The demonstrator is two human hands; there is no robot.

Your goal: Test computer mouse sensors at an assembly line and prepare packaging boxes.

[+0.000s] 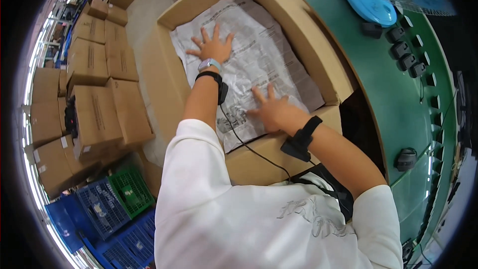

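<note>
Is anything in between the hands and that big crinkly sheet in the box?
Nothing visible: the left hand lies spread on the sheet, and the right hand, blurred, is on or just above it.

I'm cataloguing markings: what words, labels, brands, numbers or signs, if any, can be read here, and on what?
None reads clearly.
Paper sheet in open box: rows of print, too small and blurred.
Stacked cartons: printed lines, white labels, too small.
Blue crate: pale lettering, too blurred.
Green crate: pale mark, too small.
</note>
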